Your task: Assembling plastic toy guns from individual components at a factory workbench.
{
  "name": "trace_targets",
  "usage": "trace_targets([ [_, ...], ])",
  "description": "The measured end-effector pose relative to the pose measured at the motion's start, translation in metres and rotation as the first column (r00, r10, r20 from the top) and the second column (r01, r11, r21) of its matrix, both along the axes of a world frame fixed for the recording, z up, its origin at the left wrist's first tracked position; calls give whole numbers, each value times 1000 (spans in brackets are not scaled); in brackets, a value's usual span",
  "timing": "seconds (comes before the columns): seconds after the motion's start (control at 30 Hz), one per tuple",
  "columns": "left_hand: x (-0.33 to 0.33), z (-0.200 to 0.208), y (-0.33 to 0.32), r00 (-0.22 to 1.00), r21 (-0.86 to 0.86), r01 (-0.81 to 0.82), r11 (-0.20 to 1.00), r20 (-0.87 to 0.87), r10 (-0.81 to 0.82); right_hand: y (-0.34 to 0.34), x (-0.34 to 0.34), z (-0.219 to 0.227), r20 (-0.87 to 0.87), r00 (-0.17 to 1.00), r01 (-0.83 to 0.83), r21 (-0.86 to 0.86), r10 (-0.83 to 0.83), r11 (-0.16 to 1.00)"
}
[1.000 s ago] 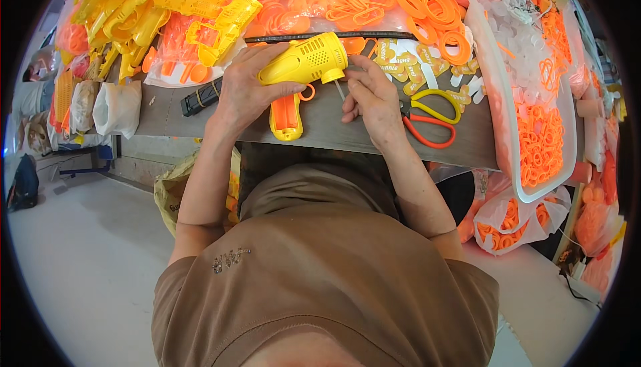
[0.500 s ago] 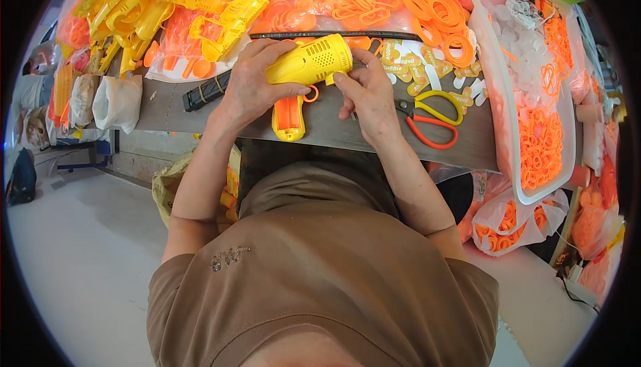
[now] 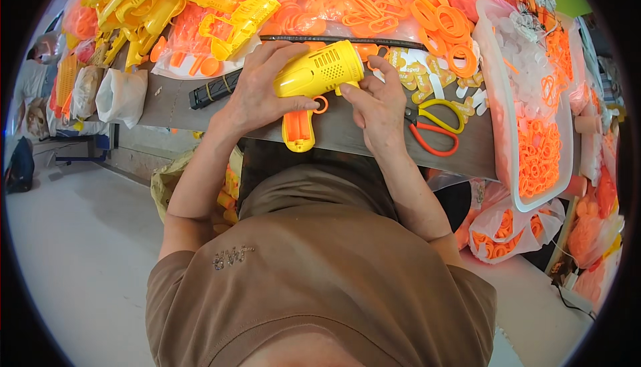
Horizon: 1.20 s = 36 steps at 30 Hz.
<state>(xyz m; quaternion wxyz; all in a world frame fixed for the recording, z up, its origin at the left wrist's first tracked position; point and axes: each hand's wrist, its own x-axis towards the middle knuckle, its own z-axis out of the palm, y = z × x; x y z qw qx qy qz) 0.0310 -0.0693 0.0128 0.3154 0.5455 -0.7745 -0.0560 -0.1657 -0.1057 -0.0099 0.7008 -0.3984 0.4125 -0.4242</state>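
Note:
A yellow plastic toy gun (image 3: 317,70) lies tilted in my hands over the near edge of the table, its vented barrel pointing right. Orange lines its open handle (image 3: 298,132), and an orange ring trigger (image 3: 321,104) sticks out below the body. My left hand (image 3: 264,86) is wrapped round the rear of the gun, thumb along its underside. At the front end, my right hand (image 3: 379,103) is closed, its thumb against a small yellow part (image 3: 345,89) under the barrel. The fingertips behind it are partly hidden.
Scissors (image 3: 437,126) with red and yellow handles lie right of my right hand. Behind are yellow gun shells (image 3: 244,20), orange rings (image 3: 451,23) and printed cards (image 3: 417,66). A white bin (image 3: 502,100) of orange parts stands right; a black strip (image 3: 212,90) lies left.
The toy gun and both hands sit slightly lower and farther right in the picture, but the whole table has shifted similarly. My grip looks much the same.

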Motion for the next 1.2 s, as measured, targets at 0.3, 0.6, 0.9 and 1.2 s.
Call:
trace_targets([
  [0.3,-1,58,26,953,398,196,896,-293,-79,36,-32,52,86,986,-109,-332,145,937],
  [0.6,-19,57,61,979,44,97,994,-183,-88,44,-48,57,-130,949,-309,-575,288,758],
  [0.9,-15,44,76,990,-190,89,978,-90,-107,24,-45,92,-442,852,-523,-705,280,478],
  [1.2,-16,33,77,997,-270,60,961,-34,-72,35,-20,77,-372,907,-417,-851,196,320],
])
